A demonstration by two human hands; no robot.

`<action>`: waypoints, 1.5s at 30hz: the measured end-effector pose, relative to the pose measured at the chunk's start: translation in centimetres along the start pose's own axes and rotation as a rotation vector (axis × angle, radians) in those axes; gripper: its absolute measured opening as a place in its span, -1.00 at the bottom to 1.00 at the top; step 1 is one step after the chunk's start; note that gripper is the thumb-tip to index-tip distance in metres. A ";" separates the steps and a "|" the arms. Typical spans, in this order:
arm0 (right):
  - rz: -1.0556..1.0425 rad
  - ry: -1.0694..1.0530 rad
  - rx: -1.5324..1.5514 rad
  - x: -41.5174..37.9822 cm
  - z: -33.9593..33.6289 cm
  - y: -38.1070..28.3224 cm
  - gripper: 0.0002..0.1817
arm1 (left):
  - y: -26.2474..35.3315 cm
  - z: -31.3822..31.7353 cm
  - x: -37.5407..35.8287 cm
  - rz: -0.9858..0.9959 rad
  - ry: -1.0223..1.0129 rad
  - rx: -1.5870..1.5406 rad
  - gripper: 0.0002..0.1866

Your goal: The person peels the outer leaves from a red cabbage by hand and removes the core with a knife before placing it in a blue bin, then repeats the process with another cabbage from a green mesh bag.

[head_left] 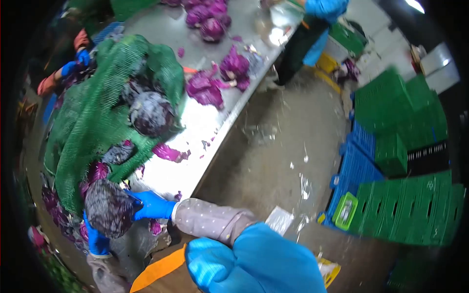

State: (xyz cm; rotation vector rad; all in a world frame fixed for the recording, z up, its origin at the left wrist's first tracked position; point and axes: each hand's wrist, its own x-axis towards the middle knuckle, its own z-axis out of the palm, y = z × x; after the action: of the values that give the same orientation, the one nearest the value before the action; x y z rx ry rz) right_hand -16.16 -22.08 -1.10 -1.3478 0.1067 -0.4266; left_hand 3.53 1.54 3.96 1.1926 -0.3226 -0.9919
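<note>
Between my two blue-gloved hands is a dark red cabbage [109, 209], held at the near end of the metal table. My right hand [150, 204] grips its right side, some fingertips hidden behind it. Along the lower left, my left hand [97, 241] supports the same cabbage from below. Just beyond lies a green mesh sack [90, 132], opened out, with another whole red cabbage [152, 114] resting at its mouth. Loose purple leaves [168, 152] lie beside the sack.
Peeled purple cabbages [212, 29] and leaf piles [205, 89] sit farther along the metal table [195, 161]. Across it are a co-worker's gloved hands [75, 63]; another person [322, 14] stands at the far end. Green crates [405, 207] are stacked right. Scraps litter the floor.
</note>
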 end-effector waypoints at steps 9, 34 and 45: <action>0.086 -0.077 -0.286 3.1 1.3 0.2 -0.24 | -1.7 2.5 0.2 0.313 0.083 0.678 0.40; 0.364 -0.056 -0.520 -3.1 -1.2 -5.5 -0.66 | -1.1 9.8 -1.7 0.260 0.359 1.233 0.22; 0.302 -0.162 -0.786 -1.8 -4.6 -6.8 -0.75 | -0.7 14.5 0.3 0.190 0.227 1.251 0.37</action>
State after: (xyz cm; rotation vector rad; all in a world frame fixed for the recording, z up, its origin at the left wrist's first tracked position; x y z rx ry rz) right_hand -20.94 -26.74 4.05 -2.0925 0.3654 0.0000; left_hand -6.52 -7.79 8.84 2.3117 -0.9242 -0.4055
